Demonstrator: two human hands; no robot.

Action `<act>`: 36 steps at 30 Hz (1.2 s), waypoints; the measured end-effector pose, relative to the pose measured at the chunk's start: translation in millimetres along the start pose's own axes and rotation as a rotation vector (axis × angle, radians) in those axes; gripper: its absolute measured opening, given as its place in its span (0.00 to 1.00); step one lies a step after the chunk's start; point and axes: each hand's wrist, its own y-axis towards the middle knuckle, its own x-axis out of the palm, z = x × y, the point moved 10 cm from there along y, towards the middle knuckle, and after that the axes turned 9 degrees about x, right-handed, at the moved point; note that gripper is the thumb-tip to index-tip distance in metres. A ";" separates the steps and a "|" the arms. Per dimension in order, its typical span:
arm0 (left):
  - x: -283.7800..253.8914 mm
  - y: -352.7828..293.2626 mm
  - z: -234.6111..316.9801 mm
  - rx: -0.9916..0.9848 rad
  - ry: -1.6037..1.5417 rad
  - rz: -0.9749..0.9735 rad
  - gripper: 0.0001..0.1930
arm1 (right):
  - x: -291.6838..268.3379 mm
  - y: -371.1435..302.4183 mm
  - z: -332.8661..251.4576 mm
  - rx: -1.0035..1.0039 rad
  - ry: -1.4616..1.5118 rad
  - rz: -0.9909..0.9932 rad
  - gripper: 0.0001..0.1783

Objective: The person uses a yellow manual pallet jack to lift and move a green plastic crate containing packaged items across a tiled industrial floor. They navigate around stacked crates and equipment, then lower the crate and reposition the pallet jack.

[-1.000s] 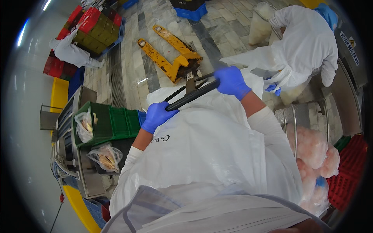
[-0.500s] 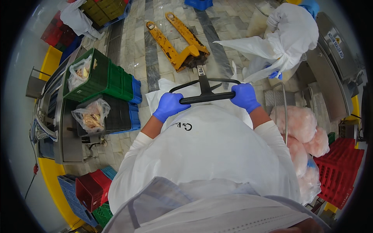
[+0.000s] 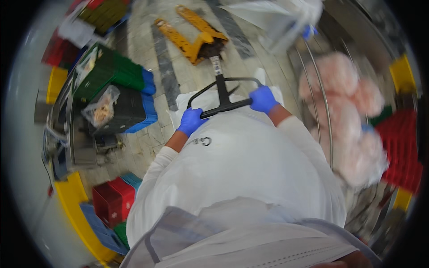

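Observation:
A yellow pallet jack (image 3: 196, 42) with worn paint stands on the tiled floor in front of me, its two forks pointing away and bare. Its black loop handle (image 3: 225, 107) reaches back to my white apron. My left hand (image 3: 191, 121), in a blue glove, is wrapped round the left end of the handle's crossbar. Round the right end closes my right hand (image 3: 263, 99), gloved the same way. The crossbar tilts a little, its right end farther from me.
Left stand green crates (image 3: 118, 71) and a black crate (image 3: 129, 111) with bagged pale food. Red crates (image 3: 109, 203) lie nearer. At right, bags of pinkish contents (image 3: 337, 116) sit behind metal rails (image 3: 322, 98). A white-clad co-worker (image 3: 286, 18) stands far right, beyond stacked red crates (image 3: 400, 149).
The view has shifted, with blur at the sides. The pallet jack and both hands sit further left in it, and the co-worker is partly cut off at the top. Both hands keep their grip.

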 end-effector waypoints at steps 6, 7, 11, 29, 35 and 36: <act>-47.4 -64.4 43.5 -0.115 -0.076 -0.033 0.26 | -60.7 -67.4 -32.9 0.043 0.002 -0.072 0.11; -82.1 -66.8 48.3 -0.165 -0.168 0.008 0.27 | -97.1 -76.4 -35.0 0.097 0.052 -0.038 0.12; -119.9 -86.3 87.0 -0.126 -0.130 0.048 0.29 | -156.4 -117.1 -51.2 0.150 0.114 0.104 0.13; 79.8 -385.7 292.8 -0.016 0.030 -0.105 0.25 | -39.9 -520.1 -135.4 0.177 0.043 -0.059 0.10; -2.9 -417.4 390.3 -0.031 -0.042 0.138 0.29 | -120.8 -570.7 -125.1 0.165 0.037 -0.008 0.11; -3.8 -431.8 406.3 -0.048 -0.039 0.165 0.29 | -124.5 -582.8 -124.3 0.146 0.025 -0.003 0.12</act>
